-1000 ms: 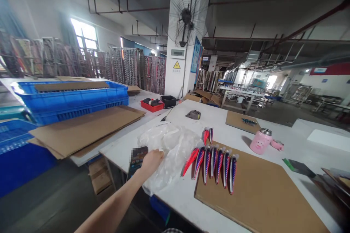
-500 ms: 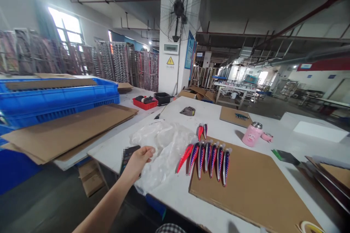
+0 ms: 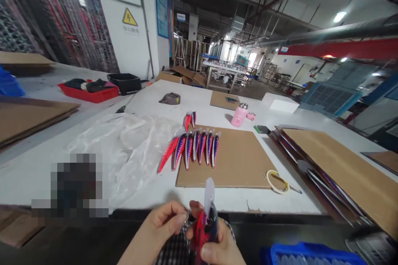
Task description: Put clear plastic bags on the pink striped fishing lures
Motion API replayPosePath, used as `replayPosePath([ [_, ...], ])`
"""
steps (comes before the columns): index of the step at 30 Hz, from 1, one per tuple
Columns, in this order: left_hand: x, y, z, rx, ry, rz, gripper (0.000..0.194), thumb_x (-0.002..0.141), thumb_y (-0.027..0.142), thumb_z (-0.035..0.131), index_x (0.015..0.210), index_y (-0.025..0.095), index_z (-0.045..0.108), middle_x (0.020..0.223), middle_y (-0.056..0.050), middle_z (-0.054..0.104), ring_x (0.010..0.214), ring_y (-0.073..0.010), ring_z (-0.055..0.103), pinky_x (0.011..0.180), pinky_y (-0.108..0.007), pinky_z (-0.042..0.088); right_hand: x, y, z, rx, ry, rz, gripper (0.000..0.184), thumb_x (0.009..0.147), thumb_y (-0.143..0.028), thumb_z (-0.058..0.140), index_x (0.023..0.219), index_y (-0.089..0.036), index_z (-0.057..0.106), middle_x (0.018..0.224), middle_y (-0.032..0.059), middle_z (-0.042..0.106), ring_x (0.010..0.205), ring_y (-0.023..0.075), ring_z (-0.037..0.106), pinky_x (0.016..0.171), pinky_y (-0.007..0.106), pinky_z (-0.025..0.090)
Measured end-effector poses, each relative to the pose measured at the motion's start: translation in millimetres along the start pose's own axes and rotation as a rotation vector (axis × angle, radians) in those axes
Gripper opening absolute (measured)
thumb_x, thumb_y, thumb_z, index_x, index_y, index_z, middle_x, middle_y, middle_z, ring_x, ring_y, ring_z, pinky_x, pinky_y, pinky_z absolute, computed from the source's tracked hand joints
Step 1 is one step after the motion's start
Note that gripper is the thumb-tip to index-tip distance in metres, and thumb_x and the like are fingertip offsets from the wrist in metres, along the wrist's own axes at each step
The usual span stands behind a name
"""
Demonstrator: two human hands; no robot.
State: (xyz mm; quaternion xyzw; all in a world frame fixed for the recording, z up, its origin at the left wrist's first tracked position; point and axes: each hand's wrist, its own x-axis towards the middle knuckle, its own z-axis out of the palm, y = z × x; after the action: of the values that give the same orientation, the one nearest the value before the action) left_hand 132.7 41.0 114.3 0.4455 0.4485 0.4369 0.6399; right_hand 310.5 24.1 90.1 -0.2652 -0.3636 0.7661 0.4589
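Observation:
Close below the camera, my right hand (image 3: 214,247) is wrapped round a red and blue fishing lure (image 3: 205,225) whose clear lip points upward. My left hand (image 3: 164,223) pinches at the lure's side with thumb and fingers closed. Ahead on the white table (image 3: 217,112), a row of several matching lures (image 3: 194,149) lies along the near left edge of a brown cardboard sheet (image 3: 236,157). Two more lures (image 3: 189,119) lie just beyond the row. A crumpled clear plastic bag (image 3: 124,149) is spread to the left of them.
A roll of tape (image 3: 277,176) lies right of the cardboard sheet. A pink cup (image 3: 239,116), a grey cap (image 3: 170,98) and a small cardboard piece (image 3: 225,100) sit farther back. Long cardboard sheets (image 3: 342,165) lie at right. A blue crate (image 3: 307,253) is below right, a red tray (image 3: 90,91) at left.
My left hand left the plastic bag and came back to my body. Both hands now hold a lure close below the camera. The view swung right and down.

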Motion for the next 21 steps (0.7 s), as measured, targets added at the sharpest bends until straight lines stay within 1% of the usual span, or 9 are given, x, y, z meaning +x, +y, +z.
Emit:
replayPosePath([
  [2, -2, 1, 2.5, -0.048, -0.057, -0.014, 0.030, 0.077, 0.044, 0.070, 0.064, 0.019, 0.058, 0.060, 0.003, 0.063, 0.064, -0.0159, 0.052, 0.067, -0.026, 0.038, 1, -4, 4, 0.000, -0.044, 0.005, 0.054, 0.052, -0.040, 0.092, 0.098, -0.018, 0.073, 0.080, 0.0015, 0.068, 0.068, 0.0117, 0.054, 0.059, 0.020, 0.034],
  [5, -3, 1, 2.3, -0.053, -0.052, -0.044, 0.028, 0.077, 0.041, 0.071, 0.066, 0.019, 0.060, 0.060, 0.002, 0.065, 0.062, -0.0142, 0.050, 0.065, -0.025, 0.037, 0, -5, 6, 0.007, -0.071, 0.012, 0.046, 0.053, -0.041, 0.092, 0.089, -0.017, 0.075, 0.080, 0.0014, 0.066, 0.069, 0.0115, 0.052, 0.059, 0.020, 0.035],
  [9, 0, -8, 2.8, -0.059, -0.045, -0.094, 0.030, 0.076, 0.043, 0.072, 0.067, 0.018, 0.059, 0.062, 0.002, 0.066, 0.061, -0.0132, 0.047, 0.064, -0.024, 0.037, -1, 1, 7, 0.050, -0.018, -0.003, 0.045, 0.054, -0.042, 0.092, 0.089, -0.019, 0.075, 0.082, 0.0014, 0.069, 0.069, 0.0133, 0.058, 0.073, 0.025, 0.042],
  [11, 1, -15, 3.7, -0.072, -0.046, -0.108, 0.034, 0.075, 0.048, 0.071, 0.065, 0.018, 0.058, 0.062, 0.001, 0.064, 0.060, -0.0132, 0.046, 0.062, -0.024, 0.038, -3, 5, 7, 0.090, 0.040, -0.012, 0.049, 0.055, -0.042, 0.091, 0.095, -0.020, 0.075, 0.083, 0.0017, 0.071, 0.068, 0.0144, 0.060, 0.077, 0.028, 0.044],
  [14, -2, -18, -4.3, 0.025, 0.020, -0.104, 0.036, 0.073, 0.051, 0.070, 0.063, 0.018, 0.058, 0.060, 0.002, 0.058, 0.058, -0.0135, 0.046, 0.060, -0.024, 0.038, -6, 10, 4, 0.157, 0.162, -0.021, 0.067, 0.052, -0.041, 0.093, 0.112, -0.021, 0.070, 0.083, 0.0017, 0.073, 0.064, 0.0124, 0.059, 0.066, 0.024, 0.043],
  [16, -4, -9, -22.6, 0.220, 0.151, -0.026, 0.034, 0.073, 0.051, 0.066, 0.062, 0.019, 0.059, 0.059, 0.003, 0.056, 0.061, -0.0156, 0.049, 0.062, -0.025, 0.040, -8, 10, 0, 0.192, 0.226, -0.042, 0.074, 0.051, -0.041, 0.094, 0.117, -0.019, 0.067, 0.084, 0.0027, 0.074, 0.064, 0.0117, 0.060, 0.061, 0.021, 0.041],
  [17, -3, 1, -36.2, 0.346, 0.271, 0.049, 0.032, 0.076, 0.051, 0.063, 0.065, 0.020, 0.061, 0.060, 0.003, 0.058, 0.064, -0.0172, 0.053, 0.065, -0.026, 0.042, -10, 10, -3, 0.207, 0.240, -0.048, 0.075, 0.050, -0.040, 0.094, 0.117, -0.018, 0.067, 0.085, 0.0034, 0.074, 0.065, 0.0120, 0.061, 0.060, 0.021, 0.041],
  [19, 4, 25, -70.4, 0.630, 0.570, 0.173, 0.025, 0.078, 0.046, 0.058, 0.075, 0.022, 0.063, 0.074, 0.003, 0.065, 0.076, -0.0196, 0.059, 0.077, -0.028, 0.045, -12, 10, -6, 0.235, 0.240, -0.054, 0.075, 0.051, -0.040, 0.093, 0.118, -0.018, 0.067, 0.086, 0.0041, 0.074, 0.066, 0.0133, 0.062, 0.061, 0.022, 0.041],
  [21, 18, 52, -107.7, 0.926, 0.860, 0.134, 0.022, 0.079, 0.041, 0.056, 0.086, 0.022, 0.064, 0.080, 0.003, 0.066, 0.080, -0.0204, 0.063, 0.081, -0.031, 0.047, -15, 11, -8, 0.235, 0.235, -0.054, 0.073, 0.053, -0.041, 0.091, 0.118, -0.019, 0.067, 0.086, 0.0045, 0.073, 0.066, 0.0152, 0.063, 0.060, 0.023, 0.042],
])
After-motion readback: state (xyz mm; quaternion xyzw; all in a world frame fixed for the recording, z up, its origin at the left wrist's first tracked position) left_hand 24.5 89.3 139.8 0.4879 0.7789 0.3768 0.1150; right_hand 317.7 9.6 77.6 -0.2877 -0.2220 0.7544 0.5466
